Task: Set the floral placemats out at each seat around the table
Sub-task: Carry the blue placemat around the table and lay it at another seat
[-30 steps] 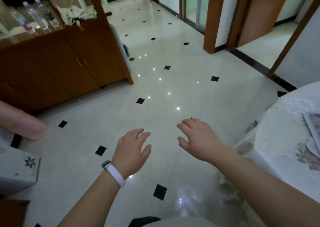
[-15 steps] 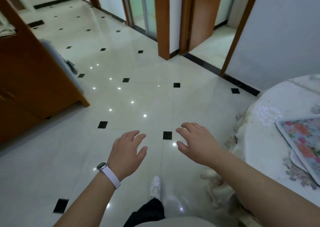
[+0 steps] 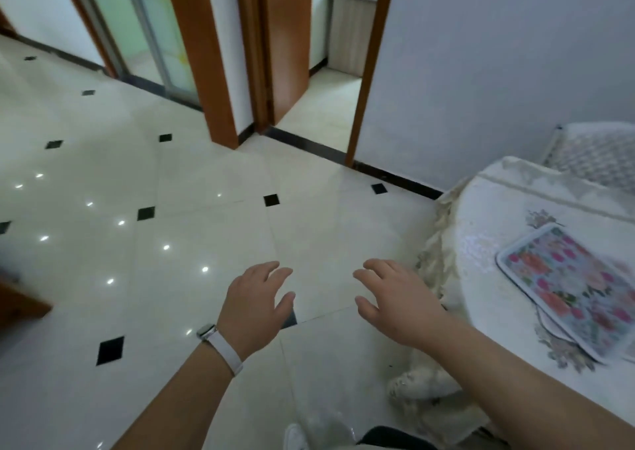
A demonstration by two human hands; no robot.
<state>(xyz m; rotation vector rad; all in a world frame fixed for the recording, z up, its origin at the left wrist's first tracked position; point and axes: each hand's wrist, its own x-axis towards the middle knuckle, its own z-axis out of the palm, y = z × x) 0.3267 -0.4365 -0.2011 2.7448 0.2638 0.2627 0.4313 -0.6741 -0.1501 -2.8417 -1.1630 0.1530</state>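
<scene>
Two hands out in front, both palm-down over the floor and gripping nothing. Left hand (image 3: 256,298) has its fingers loosely spread and a bit curved, thumb sticking out to the right, with a white-strapped watch (image 3: 208,331) on the wrist. Right hand (image 3: 395,298) is pretty much a mirror of it, fingers relaxed and fanned, thumb pointing in toward the other hand. They're level with each other and apart, not touching. The right forearm runs back along the near side of the table (image 3: 481,229).

That table sits at the right, round-edged, under a white lacy tablecloth (image 3: 436,253) that hangs down in folds to the floor. The floral placemats (image 3: 570,288) lie on it in a small stack, well to the right of the right hand: top one has pink and red flowers with a white border, sitting a bit askew so an edge of another peeks out underneath. Can't tell how many are in the stack.

Floor (image 3: 206,192) is glossy cream tile with little black diamonds, spots of light reflecting off it. Beyond it there's a frosted glass door (image 3: 154,30), an orange-brown wooden door frame (image 3: 202,54), an open doorway (image 3: 330,106) into another room, then a pale wall (image 3: 498,71) with a dark skirting strip running behind the table.

A brown furniture corner (image 3: 17,303) pokes in at the left edge and a white shoe (image 3: 294,437) shows at the bottom. Between that corner and the table's hanging cloth, the tiles stretch wide all the way to the doorways.
</scene>
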